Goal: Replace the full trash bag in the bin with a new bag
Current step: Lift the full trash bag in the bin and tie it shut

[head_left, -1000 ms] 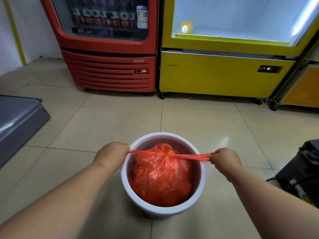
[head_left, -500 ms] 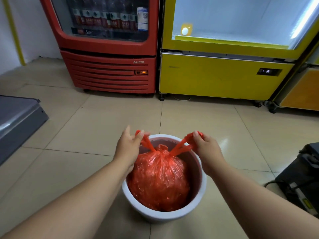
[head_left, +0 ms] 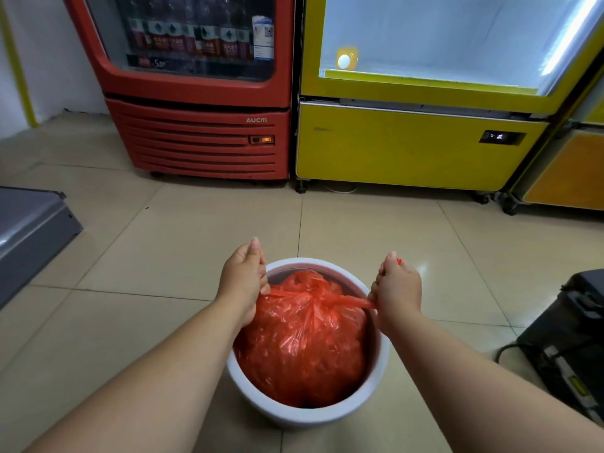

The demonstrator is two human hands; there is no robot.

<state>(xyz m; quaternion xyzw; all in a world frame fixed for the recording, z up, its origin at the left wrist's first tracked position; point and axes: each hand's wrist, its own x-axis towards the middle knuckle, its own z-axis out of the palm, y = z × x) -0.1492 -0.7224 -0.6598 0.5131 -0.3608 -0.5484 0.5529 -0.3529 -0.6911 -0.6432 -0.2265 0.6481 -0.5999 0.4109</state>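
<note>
Hands closed: left hand (head_left: 243, 282) and right hand (head_left: 397, 289) each grip 1 handle of red bag (head_left: 304, 348) in bin (head_left: 313, 416).

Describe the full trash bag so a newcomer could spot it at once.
In front of the red drinks cooler and the yellow cooler, a round white bin stands on the tiled floor. The red trash bag fills it, its top strands gripped by the left hand and right hand. Unlike the hard red cooler, it is crinkled, glossy plastic.
</note>
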